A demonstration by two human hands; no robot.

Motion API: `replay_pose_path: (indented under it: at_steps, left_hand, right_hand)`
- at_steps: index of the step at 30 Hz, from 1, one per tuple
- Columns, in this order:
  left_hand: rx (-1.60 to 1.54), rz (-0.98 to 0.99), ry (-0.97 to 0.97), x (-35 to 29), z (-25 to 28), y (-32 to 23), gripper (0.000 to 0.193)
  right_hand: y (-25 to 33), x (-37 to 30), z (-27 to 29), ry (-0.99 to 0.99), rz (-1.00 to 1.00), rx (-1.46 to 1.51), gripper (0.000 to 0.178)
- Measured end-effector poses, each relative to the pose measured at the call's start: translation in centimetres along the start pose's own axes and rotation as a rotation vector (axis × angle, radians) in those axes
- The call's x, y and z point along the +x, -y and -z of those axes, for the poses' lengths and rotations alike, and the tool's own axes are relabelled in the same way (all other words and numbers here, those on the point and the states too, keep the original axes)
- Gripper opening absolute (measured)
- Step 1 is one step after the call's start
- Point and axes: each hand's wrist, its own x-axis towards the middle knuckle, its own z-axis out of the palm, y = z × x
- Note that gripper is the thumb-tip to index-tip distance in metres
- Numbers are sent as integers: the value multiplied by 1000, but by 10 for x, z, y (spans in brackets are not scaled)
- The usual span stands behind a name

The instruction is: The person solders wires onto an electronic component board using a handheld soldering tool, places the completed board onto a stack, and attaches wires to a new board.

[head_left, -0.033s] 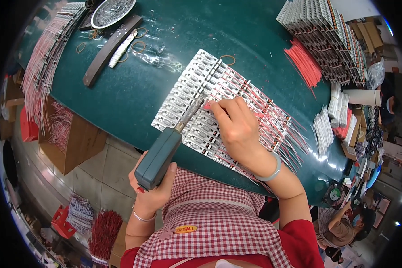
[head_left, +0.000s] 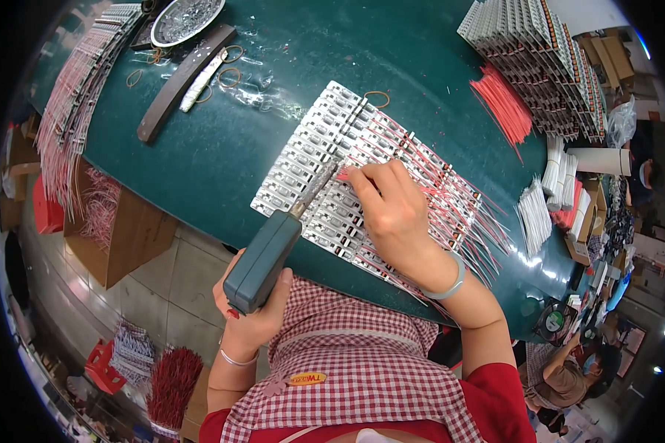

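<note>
Boxy dark-green soldering gun (head_left: 262, 260)

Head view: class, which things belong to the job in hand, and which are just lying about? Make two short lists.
In the job:
dark green tool, held by the left hand
white parts panel
red wires at the right hand

Seemingly lying about:
curved dark bar
rubber bands
dish of scraps

A glossy green table (head_left: 192, 170) carries rows of white parts (head_left: 295, 166) near its middle, with a rubber band (head_left: 377, 91) just beside them. On its left lie a dark curved bar (head_left: 166, 103), a white stick (head_left: 199, 85) (loose bands (head_left: 230, 69) nearby) and a wired stack (head_left: 96, 63); on its right, red wires (head_left: 506, 107), white wires (head_left: 533, 218) and tall piled panels (head_left: 539, 70)
</note>
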Motion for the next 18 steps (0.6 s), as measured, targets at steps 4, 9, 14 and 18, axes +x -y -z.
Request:
replay_pose_path:
  at_steps: [4,9,14,18]
  left_hand:
    - [-27,19,20,3,0,-5,23]
    - [-34,49,32,3,-1,-6,21]
    - [15,27,71,0,2,-2,21]
    - [-30,38,-41,-10,3,2,24]
  right_hand:
    - [0,1,-1,3,6,-10,27]
    - [1,1,1,28,-2,-22,27]
    - [2,3,0,37,-4,-24,25]
    - [3,4,1,22,-6,-41,25]
